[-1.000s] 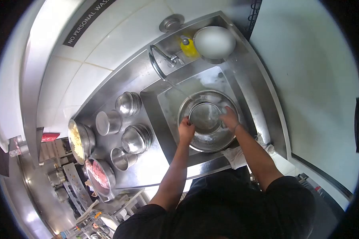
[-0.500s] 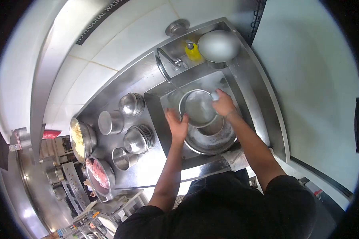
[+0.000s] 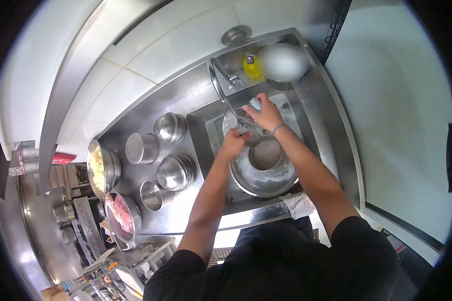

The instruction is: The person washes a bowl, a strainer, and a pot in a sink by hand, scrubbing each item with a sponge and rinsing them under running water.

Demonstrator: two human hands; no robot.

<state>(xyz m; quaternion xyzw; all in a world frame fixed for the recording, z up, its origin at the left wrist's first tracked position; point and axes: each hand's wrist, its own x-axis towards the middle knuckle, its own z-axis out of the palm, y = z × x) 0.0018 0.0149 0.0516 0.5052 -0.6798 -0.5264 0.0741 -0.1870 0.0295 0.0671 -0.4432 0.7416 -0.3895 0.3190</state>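
Over the sink (image 3: 198, 133), under the faucet (image 3: 217, 83), my left hand (image 3: 232, 144) grips the near edge of a tilted metal bowl (image 3: 230, 120). Water and splashes blur part of this bowl. My right hand (image 3: 267, 114) is closed around a pale sponge (image 3: 256, 104) beside the bowl's far side. Below both hands, a large metal basin (image 3: 241, 178) lies in the sink with a smaller round metal container (image 3: 265, 153) inside it, which appears to hold cloudy water.
Left of the sink stand stacked metal bowls (image 3: 173, 173), metal pots (image 3: 141, 148), a bowl of yellow food (image 3: 96, 168) and a bowl of raw meat (image 3: 119, 213). A yellow soap bottle (image 3: 252, 67) and a large pot (image 3: 285, 83) fill the back corner. A cloth (image 3: 297, 204) hangs over the front edge.
The bowl has gone from facing up to tilted under the faucet. My left fingers, spread beside it before, now grip its edge. My right hand has moved up and left with the sponge.
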